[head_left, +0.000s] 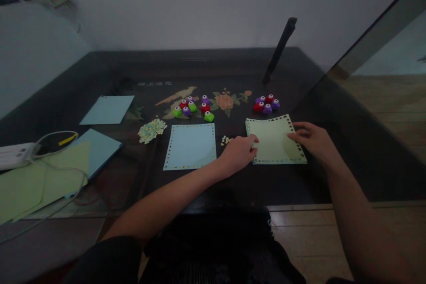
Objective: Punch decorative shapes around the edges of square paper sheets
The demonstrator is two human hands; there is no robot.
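Note:
A stack of square paper sheets point(271, 142), pale green on top with a blue edge showing beneath, has small shapes punched along its borders. At its left edge, my left hand point(240, 153) rests with curled fingers gripping the side. My right hand point(311, 138) holds the right edge, thumb over the top sheet. Left of the stack lies a light blue sheet point(191, 146) with punched borders, its lower right corner partly covered by my left forearm. Small paper cutouts point(225, 140) lie just beyond my left hand.
Small red, purple and green craft punches stand in a left group point(192, 106) and a right group point(267, 104). A pile of paper confetti point(152, 131), a blue sheet point(108, 110), green sheets point(63, 173), a white power strip point(16, 155) with cable and a black upright rod point(280, 51) are also on the table.

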